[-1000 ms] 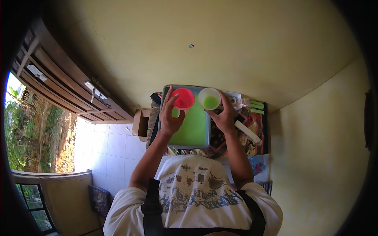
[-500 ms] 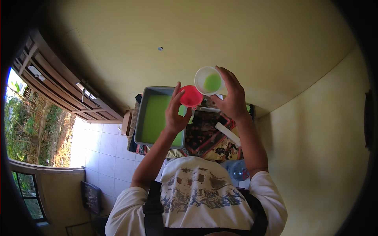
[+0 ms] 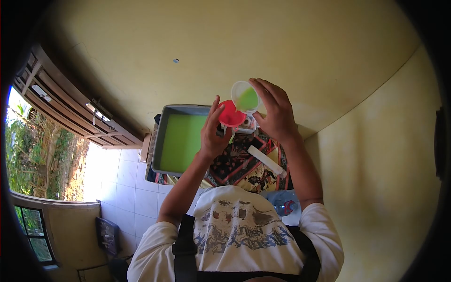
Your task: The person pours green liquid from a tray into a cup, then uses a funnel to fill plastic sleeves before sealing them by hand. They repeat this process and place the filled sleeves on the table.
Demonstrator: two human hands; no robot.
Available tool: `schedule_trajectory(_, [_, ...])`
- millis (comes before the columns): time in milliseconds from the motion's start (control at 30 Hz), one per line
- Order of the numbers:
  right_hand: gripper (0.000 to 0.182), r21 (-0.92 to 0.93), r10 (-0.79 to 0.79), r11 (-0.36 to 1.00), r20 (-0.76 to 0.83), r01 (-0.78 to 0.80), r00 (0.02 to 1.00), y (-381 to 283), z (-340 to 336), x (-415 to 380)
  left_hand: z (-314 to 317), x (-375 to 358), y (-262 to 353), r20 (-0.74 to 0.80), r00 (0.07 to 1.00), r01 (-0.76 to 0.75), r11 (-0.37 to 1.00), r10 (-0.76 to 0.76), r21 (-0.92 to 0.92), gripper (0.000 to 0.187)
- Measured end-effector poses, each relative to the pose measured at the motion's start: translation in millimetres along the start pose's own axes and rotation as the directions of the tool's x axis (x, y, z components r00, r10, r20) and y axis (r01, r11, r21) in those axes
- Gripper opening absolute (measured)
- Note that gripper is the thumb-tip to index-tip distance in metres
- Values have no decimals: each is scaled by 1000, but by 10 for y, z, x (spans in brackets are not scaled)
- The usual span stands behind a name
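My left hand (image 3: 213, 136) is wrapped round the red funnel (image 3: 231, 114), fingers closed on its bowl, thumb up along the near side. Funnel sits upright-ish, spout pointing down toward a small pale container (image 3: 247, 124) just under it; can't tell if the spout is inside it or only above it.

My right hand (image 3: 277, 113) grips the clear cup (image 3: 245, 96), fingers curled over its far side. Cup is tilted toward the funnel, its rim touching or just over the funnel's edge, can't tell which. Green liquid (image 3: 247, 99) is pooled toward the cup's low side. Can't make out a stream from this angle.

Both are held up over the patterned cloth (image 3: 244, 171), right of the grey tray (image 3: 162, 124). The tray holds a flat layer of the same green stuff and lies just beside my left forearm.

On the cloth near my right forearm: a white bar-shaped thing (image 3: 265, 160), lying diagonal. Lower down, next to my shirt, a blue-topped water jug (image 3: 282, 207)
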State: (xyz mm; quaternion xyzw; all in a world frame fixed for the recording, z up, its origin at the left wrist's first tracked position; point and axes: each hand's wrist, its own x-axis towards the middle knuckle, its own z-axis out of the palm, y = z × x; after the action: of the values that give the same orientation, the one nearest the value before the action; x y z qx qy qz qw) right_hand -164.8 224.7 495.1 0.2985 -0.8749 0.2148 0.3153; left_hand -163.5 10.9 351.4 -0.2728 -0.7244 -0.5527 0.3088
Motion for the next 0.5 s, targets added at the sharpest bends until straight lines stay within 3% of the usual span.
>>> schedule_trajectory(500, [90,-59,8,998,-29,-10,1000,-190,149,96,-250,76,-120,45,999,-7,998,9,-56,90])
